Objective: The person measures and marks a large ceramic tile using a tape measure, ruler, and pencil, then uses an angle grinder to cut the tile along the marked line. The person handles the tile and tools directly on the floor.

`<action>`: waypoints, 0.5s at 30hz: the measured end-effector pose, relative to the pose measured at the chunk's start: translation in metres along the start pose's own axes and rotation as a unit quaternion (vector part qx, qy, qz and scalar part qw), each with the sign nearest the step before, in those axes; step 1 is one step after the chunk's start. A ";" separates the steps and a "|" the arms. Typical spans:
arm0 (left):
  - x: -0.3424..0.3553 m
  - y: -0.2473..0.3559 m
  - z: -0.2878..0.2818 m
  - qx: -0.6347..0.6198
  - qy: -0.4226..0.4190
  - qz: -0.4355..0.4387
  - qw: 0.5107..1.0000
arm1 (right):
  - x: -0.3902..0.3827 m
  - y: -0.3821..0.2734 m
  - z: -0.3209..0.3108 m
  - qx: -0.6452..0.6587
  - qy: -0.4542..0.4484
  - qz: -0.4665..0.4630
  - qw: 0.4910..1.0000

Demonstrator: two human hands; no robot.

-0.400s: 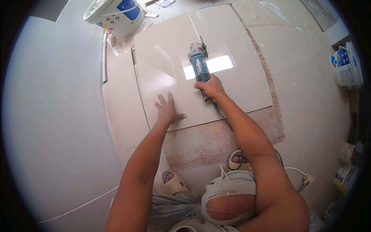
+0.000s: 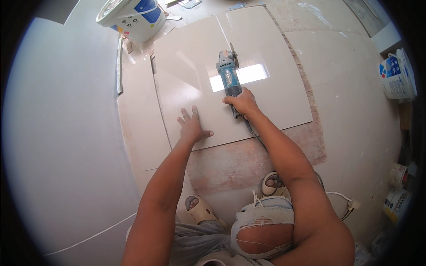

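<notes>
A large glossy beige tile (image 2: pixel 270 104) lies on a worn board (image 2: pixel 230 166) on the floor. My right hand (image 2: pixel 243 103) is wrapped round the body of a teal and grey angle grinder (image 2: pixel 230 76). The grinder's disc (image 2: pixel 234 54) stands on edge at the tile's surface, at the near end of a pale straight line (image 2: pixel 223 30) that runs to the far edge. With fingers spread, my left hand (image 2: pixel 191 127) lies flat on the tile near its front left corner. A dark cord (image 2: pixel 249 127) trails from the grinder beneath my right forearm.
A white bucket (image 2: pixel 133 20) stands beyond the tile's far left corner. Another white bucket (image 2: pixel 396 77) is at the right. A plug connector (image 2: pixel 353 204) with cables lies right of my knee. My sandalled feet (image 2: pixel 202 208) are close to the board's near edge.
The grinder has shifted very slightly toward me, with my right hand still round it. My left hand stays in place on the tile.
</notes>
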State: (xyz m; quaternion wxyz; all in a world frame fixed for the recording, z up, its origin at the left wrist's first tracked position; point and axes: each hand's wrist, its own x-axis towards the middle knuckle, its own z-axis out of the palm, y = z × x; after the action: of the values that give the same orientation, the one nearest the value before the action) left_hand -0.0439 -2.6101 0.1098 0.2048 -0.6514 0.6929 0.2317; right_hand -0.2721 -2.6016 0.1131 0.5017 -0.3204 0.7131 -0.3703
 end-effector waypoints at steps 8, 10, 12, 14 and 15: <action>0.007 -0.007 0.006 0.001 0.000 0.007 1.000 | -0.005 -0.005 0.000 -0.005 0.000 0.006 1.000; 0.007 -0.009 0.006 0.000 0.000 0.006 1.000 | -0.008 -0.008 -0.001 0.001 -0.015 0.014 1.000; 0.008 -0.005 0.006 0.003 -0.001 0.008 1.000 | -0.003 0.001 0.000 -0.009 -0.002 0.008 1.000; 0.008 -0.005 0.007 0.006 0.001 0.009 1.000 | -0.002 0.004 0.001 -0.010 0.005 0.000 1.000; 0.008 -0.007 0.007 0.008 0.002 0.009 1.000 | -0.004 0.004 0.001 -0.007 0.006 -0.005 1.000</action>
State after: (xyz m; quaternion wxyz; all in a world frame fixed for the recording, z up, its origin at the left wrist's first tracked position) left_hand -0.0379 -2.6125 0.0990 0.2068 -0.6437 0.7012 0.2265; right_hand -0.2700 -2.5969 0.1112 0.4932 -0.3256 0.7169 -0.3698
